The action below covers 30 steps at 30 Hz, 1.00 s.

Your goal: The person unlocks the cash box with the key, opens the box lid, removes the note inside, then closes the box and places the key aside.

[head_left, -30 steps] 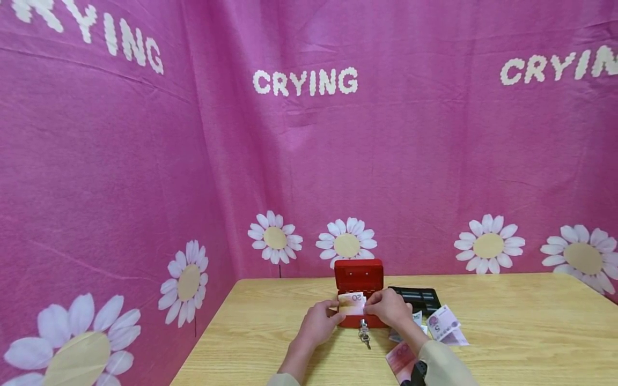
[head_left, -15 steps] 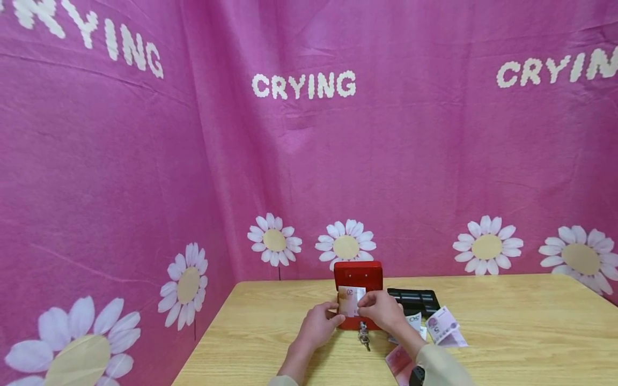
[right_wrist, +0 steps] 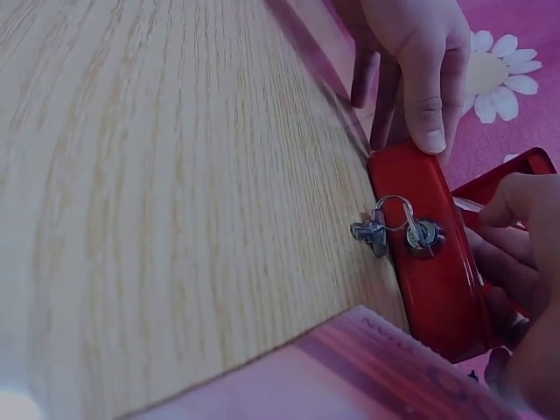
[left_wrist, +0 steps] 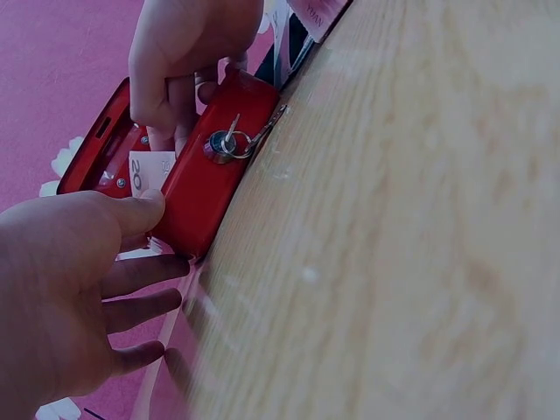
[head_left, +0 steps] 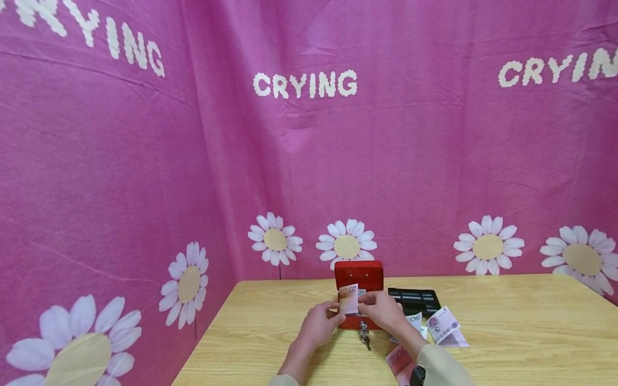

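A red cash box (head_left: 348, 323) stands on the table with its lid (head_left: 358, 274) raised. Keys (right_wrist: 372, 234) on a ring dangle from the lock (right_wrist: 425, 238) in its front. My left hand (head_left: 318, 323) grips the box's left front corner, thumb on the front wall and fingers along the side. A 20 banknote (head_left: 348, 299) stands up out of the box between both hands. At its right edge my right hand (head_left: 383, 310) pinches it, fingers reaching into the box. In the left wrist view the banknote (left_wrist: 149, 171) shows behind the front wall, its lower part hidden.
To the right of the box lies a black compartment tray (head_left: 416, 301). Beside it are a 5 note (head_left: 441, 324) and a 50 note (head_left: 414, 321). A red note (head_left: 401, 362) lies partly under my right forearm. Behind the wooden table (head_left: 289, 295) hangs a pink curtain (head_left: 410, 161).
The 20 banknote, lying lower and wider before, has tipped upright and its right edge has shifted left. My right hand has moved slightly left with it; the left hand has stayed at the corner.
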Each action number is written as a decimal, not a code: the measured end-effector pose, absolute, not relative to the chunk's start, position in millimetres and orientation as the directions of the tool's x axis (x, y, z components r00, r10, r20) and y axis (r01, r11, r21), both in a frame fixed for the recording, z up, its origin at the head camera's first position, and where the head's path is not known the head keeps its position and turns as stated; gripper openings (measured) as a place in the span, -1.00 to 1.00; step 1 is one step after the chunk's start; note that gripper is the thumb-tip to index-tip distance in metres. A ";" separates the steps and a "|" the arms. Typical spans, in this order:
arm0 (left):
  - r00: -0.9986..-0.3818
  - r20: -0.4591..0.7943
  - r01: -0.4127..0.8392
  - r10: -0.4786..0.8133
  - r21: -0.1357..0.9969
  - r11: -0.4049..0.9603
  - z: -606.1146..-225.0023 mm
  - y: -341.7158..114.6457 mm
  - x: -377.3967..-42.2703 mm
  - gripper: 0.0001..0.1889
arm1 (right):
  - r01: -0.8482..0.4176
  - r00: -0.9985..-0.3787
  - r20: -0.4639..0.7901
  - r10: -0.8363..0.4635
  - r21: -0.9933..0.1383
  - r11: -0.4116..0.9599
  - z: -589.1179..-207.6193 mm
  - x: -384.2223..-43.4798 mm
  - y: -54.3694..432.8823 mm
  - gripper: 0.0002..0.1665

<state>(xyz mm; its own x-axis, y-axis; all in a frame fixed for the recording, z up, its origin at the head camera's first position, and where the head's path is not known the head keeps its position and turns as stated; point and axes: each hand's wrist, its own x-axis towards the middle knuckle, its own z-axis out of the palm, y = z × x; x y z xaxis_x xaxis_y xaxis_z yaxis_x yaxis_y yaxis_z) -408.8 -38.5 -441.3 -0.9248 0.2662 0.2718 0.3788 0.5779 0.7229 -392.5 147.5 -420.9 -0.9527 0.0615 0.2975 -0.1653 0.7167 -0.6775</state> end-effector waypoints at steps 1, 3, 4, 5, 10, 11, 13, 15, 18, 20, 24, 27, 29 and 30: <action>-0.925 0.271 0.378 0.266 0.722 0.580 -441.0 -38.5 -408.7 -0.64 | -0.165 -0.954 0.295 0.061 -0.681 0.713 -420.6 -392.5 147.5 -0.79; -0.926 0.269 0.376 0.265 0.721 0.582 -440.2 -38.7 -408.4 -0.64 | -0.159 -0.956 0.287 0.065 -0.690 0.707 -421.0 -393.1 147.1 -0.76; -0.926 0.267 0.375 0.265 0.723 0.581 -439.9 -38.8 -408.3 -0.64 | -0.163 -0.955 0.290 0.063 -0.689 0.706 -420.9 -393.6 146.8 -0.75; -0.927 0.266 0.373 0.265 0.724 0.579 -439.8 -38.9 -408.2 -0.64 | -0.167 -0.954 0.293 0.062 -0.692 0.703 -421.0 -394.0 146.6 -0.75; -0.927 0.261 0.371 0.268 0.731 0.573 -439.3 -39.5 -408.3 -0.64 | -0.193 -0.951 0.303 0.061 -0.734 0.651 -420.5 -394.9 143.7 -0.84; -0.927 0.261 0.373 0.269 0.729 0.574 -439.5 -39.7 -408.4 -0.64 | -0.193 -0.951 0.303 0.066 -0.745 0.639 -420.2 -394.7 143.1 -0.87; -0.926 0.264 0.376 0.271 0.727 0.575 -439.2 -40.3 -408.1 -0.63 | -0.187 -0.950 0.304 0.079 -0.750 0.634 -418.9 -394.1 142.0 -0.90; -0.925 0.268 0.378 0.270 0.722 0.580 -439.8 -41.1 -408.5 -0.63 | -0.185 -0.948 0.308 0.082 -0.741 0.646 -417.6 -393.4 141.2 -0.88; -0.922 0.276 0.386 0.271 0.714 0.584 -440.4 -42.0 -408.6 -0.63 | -0.184 -0.944 0.317 0.086 -0.727 0.661 -416.8 -392.5 139.5 -0.83; -0.920 0.280 0.390 0.273 0.712 0.584 -441.4 -42.2 -408.9 -0.62 | -0.190 -0.940 0.331 0.088 -0.718 0.669 -417.1 -391.8 138.1 -0.82; -0.918 0.281 0.395 0.281 0.718 0.574 -441.9 -40.9 -409.2 -0.62 | -0.192 -0.926 0.361 0.109 -0.699 0.688 -419.0 -392.3 135.1 -0.81; -0.920 0.272 0.389 0.282 0.723 0.572 -441.3 -39.7 -409.2 -0.62 | -0.182 -0.922 0.367 0.120 -0.687 0.703 -420.4 -394.0 133.3 -0.81; -0.922 0.267 0.384 0.281 0.725 0.572 -440.7 -39.5 -409.1 -0.62 | -0.172 -0.920 0.368 0.133 -0.686 0.707 -420.6 -394.8 132.3 -0.82; -0.922 0.267 0.384 0.280 0.724 0.573 -440.5 -39.5 -409.0 -0.61 | -0.170 -0.918 0.371 0.138 -0.685 0.709 -420.4 -395.2 131.8 -0.82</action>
